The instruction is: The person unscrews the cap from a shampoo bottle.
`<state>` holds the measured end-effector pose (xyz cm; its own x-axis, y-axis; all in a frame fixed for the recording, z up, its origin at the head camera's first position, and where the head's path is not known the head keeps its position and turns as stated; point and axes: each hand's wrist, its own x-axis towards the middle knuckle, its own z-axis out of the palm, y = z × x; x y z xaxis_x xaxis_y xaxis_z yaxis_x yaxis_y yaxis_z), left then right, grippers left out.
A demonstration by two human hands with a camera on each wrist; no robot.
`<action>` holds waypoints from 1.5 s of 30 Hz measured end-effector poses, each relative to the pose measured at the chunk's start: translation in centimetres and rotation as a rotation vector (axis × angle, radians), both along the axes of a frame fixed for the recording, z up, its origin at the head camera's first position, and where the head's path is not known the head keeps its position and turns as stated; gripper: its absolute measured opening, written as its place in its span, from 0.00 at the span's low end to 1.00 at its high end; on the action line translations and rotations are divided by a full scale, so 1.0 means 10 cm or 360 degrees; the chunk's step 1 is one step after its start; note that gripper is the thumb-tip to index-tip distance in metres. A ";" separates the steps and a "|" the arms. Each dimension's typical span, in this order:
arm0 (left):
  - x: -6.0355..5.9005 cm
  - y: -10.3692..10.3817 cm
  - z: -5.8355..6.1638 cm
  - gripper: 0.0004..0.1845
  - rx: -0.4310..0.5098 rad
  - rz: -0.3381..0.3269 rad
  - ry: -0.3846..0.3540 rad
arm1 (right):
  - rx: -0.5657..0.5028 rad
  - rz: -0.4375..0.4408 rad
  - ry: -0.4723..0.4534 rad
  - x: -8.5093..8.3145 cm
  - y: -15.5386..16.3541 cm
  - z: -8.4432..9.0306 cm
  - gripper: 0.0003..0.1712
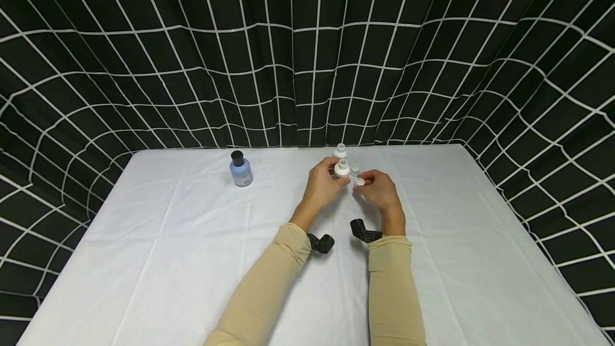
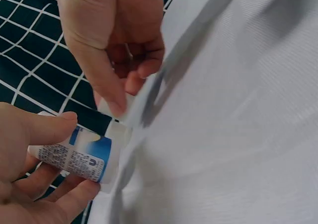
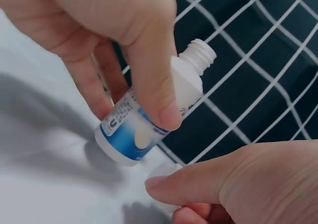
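Note:
My left hand (image 1: 330, 174) grips a small white bottle (image 1: 342, 168) with a blue label, raised just above the white tablecloth (image 1: 192, 239). In the right wrist view the left hand's thumb (image 3: 161, 100) and fingers wrap the bottle (image 3: 126, 139), whose threaded neck (image 3: 198, 57) is bare. My right hand (image 1: 361, 182) pinches a small white cap (image 1: 359, 181) just right of the bottle. The left wrist view shows the bottle (image 2: 92, 157) in the left hand (image 2: 74, 152) and the right hand's thumb (image 2: 107, 87) on the cap (image 2: 126, 105).
A second small white bottle (image 1: 340, 150) stands behind the hands, and a small clear cap (image 1: 354, 170) sits between them. A blue bottle with a black cap (image 1: 241, 171) stands at the left rear. A black grid-patterned curtain (image 1: 307, 57) surrounds the table.

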<state>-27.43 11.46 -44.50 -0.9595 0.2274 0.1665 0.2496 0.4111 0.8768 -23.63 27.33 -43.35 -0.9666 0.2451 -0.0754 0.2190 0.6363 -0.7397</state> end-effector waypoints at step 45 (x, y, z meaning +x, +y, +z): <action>0.24 -1.15 0.62 0.29 0.0133 0.0355 0.0259 | 0.0015 -0.0026 0.0244 0.26 -0.23 0.72 0.29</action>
